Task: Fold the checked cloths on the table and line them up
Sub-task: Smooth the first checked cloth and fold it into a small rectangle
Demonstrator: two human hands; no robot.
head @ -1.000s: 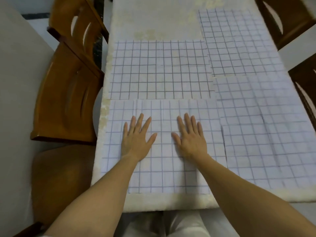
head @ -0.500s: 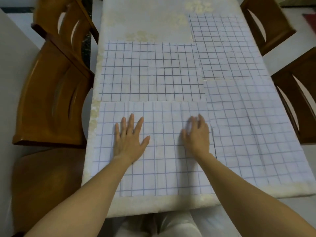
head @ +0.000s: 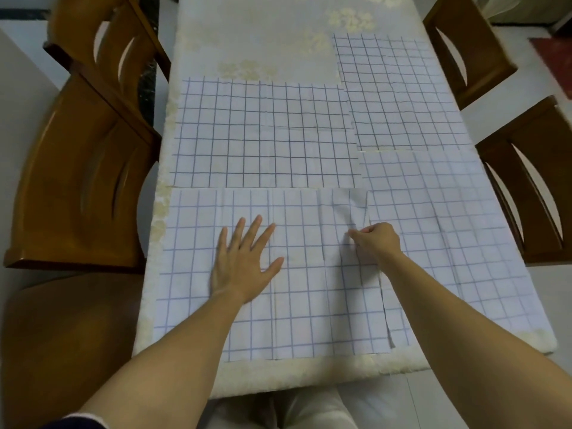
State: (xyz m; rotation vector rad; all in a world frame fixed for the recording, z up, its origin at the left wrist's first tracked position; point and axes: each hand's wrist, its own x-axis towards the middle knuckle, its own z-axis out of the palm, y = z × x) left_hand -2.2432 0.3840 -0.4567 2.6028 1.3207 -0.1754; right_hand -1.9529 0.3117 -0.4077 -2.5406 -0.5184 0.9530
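A white, blue-checked cloth (head: 303, 305) is laid flat at the near-left of the cream-covered table (head: 257, 35). The left hand (head: 244, 261) is pressed flat on it, fingers spread. The right hand (head: 376, 243) is curled, and a raised fold near the cloth's right edge is pinched. The far edge is butted against a darker-checked cloth (head: 263, 134), and the right edge meets a pale checked cloth (head: 448, 236). Uncovered tabletop is seen at the far-left end.

- One camera sits on the person's head, at the near end of the surface (head: 253, 38).
- It looks forward and down along it.
- It is close: the left hand (head: 241, 264) and right hand (head: 379, 243) show mid-view on the nearest checked cloth (head: 309, 305).
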